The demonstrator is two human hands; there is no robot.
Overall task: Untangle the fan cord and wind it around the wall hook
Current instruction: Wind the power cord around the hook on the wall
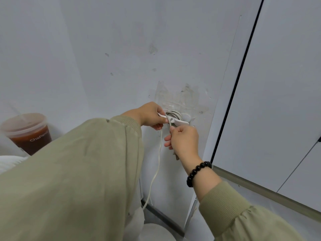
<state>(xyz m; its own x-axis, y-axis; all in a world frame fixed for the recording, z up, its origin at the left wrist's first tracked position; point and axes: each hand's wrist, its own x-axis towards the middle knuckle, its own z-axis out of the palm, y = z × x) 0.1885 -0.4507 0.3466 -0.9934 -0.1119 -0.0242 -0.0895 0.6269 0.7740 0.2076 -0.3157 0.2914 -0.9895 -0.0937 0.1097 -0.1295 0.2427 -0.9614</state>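
Note:
A white wall hook (180, 121) sticks out from the grey wall, with several turns of the off-white fan cord (175, 114) coiled behind its flat arm. My left hand (150, 114) grips the hook's left end, thumb on top. Just below the hook, my right hand (183, 140) pinches the cord between thumb and forefinger. A loose length of cord (157, 164) hangs down from the hook along the wall and disappears behind my left sleeve. The fan itself is hidden, apart from a white rounded shape (156, 232) at the bottom.
A lidded plastic cup of dark drink (28, 132) stands at the left on a ledge. White cabinet doors (278, 101) with a black seam fill the right side. Torn tape residue (182, 96) marks the wall above the hook.

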